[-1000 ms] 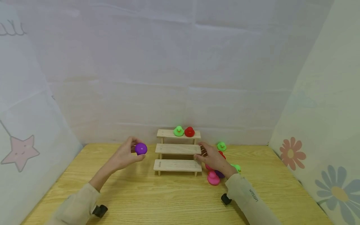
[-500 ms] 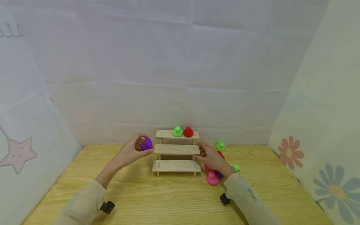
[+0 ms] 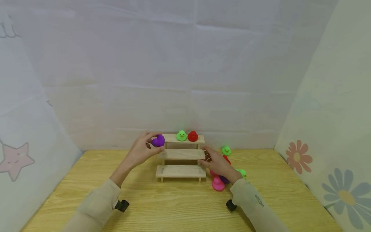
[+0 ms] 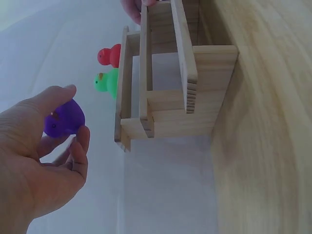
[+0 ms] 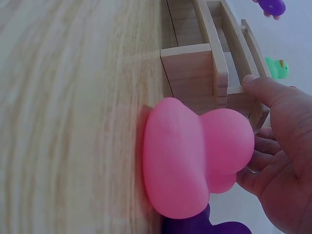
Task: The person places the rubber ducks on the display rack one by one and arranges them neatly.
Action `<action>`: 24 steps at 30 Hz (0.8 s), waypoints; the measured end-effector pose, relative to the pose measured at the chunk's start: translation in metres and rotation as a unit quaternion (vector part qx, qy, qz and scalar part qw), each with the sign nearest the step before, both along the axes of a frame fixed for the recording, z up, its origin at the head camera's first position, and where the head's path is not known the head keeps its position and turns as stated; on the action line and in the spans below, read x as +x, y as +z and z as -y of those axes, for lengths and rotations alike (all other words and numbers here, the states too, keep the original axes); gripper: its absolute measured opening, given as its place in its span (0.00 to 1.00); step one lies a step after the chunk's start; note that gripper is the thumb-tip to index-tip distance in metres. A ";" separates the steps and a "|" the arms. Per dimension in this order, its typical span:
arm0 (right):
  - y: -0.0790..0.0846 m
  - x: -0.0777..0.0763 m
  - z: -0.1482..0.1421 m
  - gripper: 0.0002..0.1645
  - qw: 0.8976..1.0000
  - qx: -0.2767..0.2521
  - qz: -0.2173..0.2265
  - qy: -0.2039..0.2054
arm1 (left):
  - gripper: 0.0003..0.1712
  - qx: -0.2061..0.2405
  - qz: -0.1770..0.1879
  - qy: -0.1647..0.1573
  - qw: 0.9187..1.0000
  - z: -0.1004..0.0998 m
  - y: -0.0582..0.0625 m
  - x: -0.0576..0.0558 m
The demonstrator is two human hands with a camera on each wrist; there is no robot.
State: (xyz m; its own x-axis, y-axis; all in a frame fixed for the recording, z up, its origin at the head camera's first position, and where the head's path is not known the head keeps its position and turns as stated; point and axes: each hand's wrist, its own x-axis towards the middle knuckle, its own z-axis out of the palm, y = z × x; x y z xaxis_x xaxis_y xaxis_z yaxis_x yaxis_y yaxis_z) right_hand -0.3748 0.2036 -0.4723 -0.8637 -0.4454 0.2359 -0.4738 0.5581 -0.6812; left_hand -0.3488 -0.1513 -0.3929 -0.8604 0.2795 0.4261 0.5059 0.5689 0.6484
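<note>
A purple rubber duck [image 3: 159,140] is pinched between the thumb and fingers of my left hand [image 3: 140,150], in the air by the left end of the top step. The left wrist view shows the duck [image 4: 67,119] clear of the wooden stand [image 4: 170,117]. My right hand [image 3: 219,163] grips the right end of the middle step of this three-step stand [image 3: 181,171], its thumb on the step's edge in the right wrist view. On the top step, a green duck [image 3: 181,136] and a red duck [image 3: 193,136] sit side by side.
Right of the stand, partly under my right forearm, several ducks crowd together, a pink duck [image 3: 218,184] in front and a purple one [image 3: 225,179] behind it. A green duck [image 3: 226,150] stands farther back. White sheets hang behind and beside the wooden table [image 3: 162,206].
My left hand has carried the purple duck rightward and up, from left of the stand to the top step's left end, turning it on the way. The right hand keeps its place.
</note>
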 end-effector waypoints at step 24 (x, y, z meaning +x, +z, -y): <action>0.006 0.013 0.003 0.38 1.000 0.009 0.005 -0.010 | 0.38 -0.035 -0.020 0.044 0.998 -0.031 0.008 -0.039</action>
State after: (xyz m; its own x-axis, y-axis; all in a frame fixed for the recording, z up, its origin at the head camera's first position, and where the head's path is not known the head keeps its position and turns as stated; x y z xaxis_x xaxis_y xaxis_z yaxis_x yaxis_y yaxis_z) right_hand -0.3621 0.2005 -0.4659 -0.8747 -0.4325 0.2187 -0.4556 0.5800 -0.6754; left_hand -0.3876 -0.1207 -0.3847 -0.8656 0.2329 0.4432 0.4764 0.6558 0.5857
